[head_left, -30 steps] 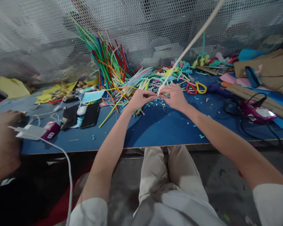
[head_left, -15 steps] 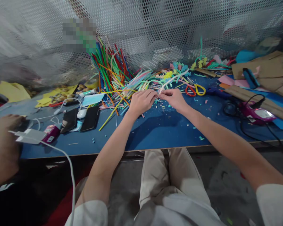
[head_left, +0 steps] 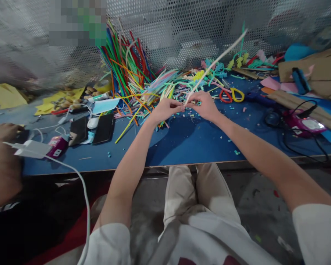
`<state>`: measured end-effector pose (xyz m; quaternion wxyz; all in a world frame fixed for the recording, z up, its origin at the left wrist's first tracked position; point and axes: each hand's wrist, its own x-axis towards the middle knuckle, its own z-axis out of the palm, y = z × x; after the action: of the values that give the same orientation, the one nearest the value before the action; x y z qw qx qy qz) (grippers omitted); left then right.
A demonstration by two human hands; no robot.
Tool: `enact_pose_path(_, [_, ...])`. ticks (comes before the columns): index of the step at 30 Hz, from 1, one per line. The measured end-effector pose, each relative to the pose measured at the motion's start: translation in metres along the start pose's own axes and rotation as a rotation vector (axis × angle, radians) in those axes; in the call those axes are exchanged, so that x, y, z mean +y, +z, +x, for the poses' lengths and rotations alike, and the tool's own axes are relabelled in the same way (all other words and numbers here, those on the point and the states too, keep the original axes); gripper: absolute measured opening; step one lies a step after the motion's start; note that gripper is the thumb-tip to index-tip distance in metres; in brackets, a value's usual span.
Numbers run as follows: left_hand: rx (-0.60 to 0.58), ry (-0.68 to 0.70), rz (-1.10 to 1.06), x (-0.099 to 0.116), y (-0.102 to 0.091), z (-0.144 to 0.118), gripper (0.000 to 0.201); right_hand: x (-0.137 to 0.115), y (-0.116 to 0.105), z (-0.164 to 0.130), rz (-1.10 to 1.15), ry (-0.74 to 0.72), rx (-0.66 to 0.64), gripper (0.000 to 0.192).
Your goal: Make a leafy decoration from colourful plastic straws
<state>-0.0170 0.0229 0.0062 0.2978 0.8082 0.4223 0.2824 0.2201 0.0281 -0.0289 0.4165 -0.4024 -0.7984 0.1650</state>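
Pipe cleaner (head_left: 215,62) above blue table (head_left: 182,147)

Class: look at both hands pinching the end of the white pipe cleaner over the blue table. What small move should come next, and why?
Probably a small twist of the pinched end. The left hand and right hand meet fingertip to fingertip on the near end of the white pipe cleaner, whose long free end slants up, away over the blue table; nothing else is gripped.

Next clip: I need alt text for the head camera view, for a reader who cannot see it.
Both hands, left hand and right hand, meet over a blue table and pinch the lower end of a long white pipe cleaner that slants up to the right. Behind lies a heap of coloured pipe cleaners, with scissors to the right and phones to the left.
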Motion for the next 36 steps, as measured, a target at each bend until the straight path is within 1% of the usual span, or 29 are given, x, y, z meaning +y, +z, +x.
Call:
enact_pose_path(4, [-0.046, -0.109, -0.109, -0.005, -0.004, 0.001, 0.05, 0.0, 0.002, 0.0, -0.012, 0.009, 0.018, 0.059])
enact_pose_path(7, [-0.075, -0.101, -0.137, -0.011, -0.004, 0.003, 0.048, 0.0, 0.002, 0.001, 0.03, -0.008, 0.018, 0.06])
enact_pose_path(10, [-0.042, -0.088, -0.145, -0.016, -0.002, 0.005, 0.045, 0.0, 0.002, 0.002, 0.035, 0.014, 0.025, 0.059])
enact_pose_path(12, [-0.023, -0.109, -0.142, -0.019, 0.0, 0.006, 0.043, -0.001, 0.002, 0.001, 0.008, 0.021, 0.028, 0.057])
enact_pose_path(14, [-0.012, -0.132, -0.149, -0.021, 0.002, 0.007, 0.041, -0.002, 0.002, 0.001, -0.028, 0.011, 0.04, 0.054])
enact_pose_path(17, [0.008, -0.117, -0.14, -0.023, 0.002, 0.008, 0.043, -0.003, 0.003, -0.001, -0.074, -0.015, 0.063, 0.046])
enact_pose_path(20, [0.011, -0.105, -0.114, -0.02, 0.002, 0.008, 0.044, -0.003, 0.004, -0.001, -0.085, -0.045, 0.071, 0.045])
enact_pose_path(24, [0.046, -0.147, -0.089, -0.008, 0.003, 0.004, 0.043, 0.0, 0.005, 0.0, -0.056, -0.055, 0.028, 0.056])
enact_pose_path(27, [0.087, -0.159, -0.015, 0.004, 0.006, 0.001, 0.04, 0.003, 0.006, 0.001, -0.02, -0.023, 0.027, 0.065])
enact_pose_path(29, [0.113, -0.131, 0.069, 0.009, 0.008, 0.0, 0.033, 0.005, 0.006, 0.001, 0.012, -0.002, 0.042, 0.067])
enact_pose_path(33, [0.195, -0.076, 0.288, 0.018, 0.013, -0.003, 0.022, 0.006, 0.005, 0.001, 0.062, 0.045, 0.066, 0.064])
enact_pose_path(36, [0.249, -0.073, 0.454, 0.026, 0.018, -0.006, 0.022, 0.002, 0.003, 0.002, 0.138, 0.093, 0.066, 0.06])
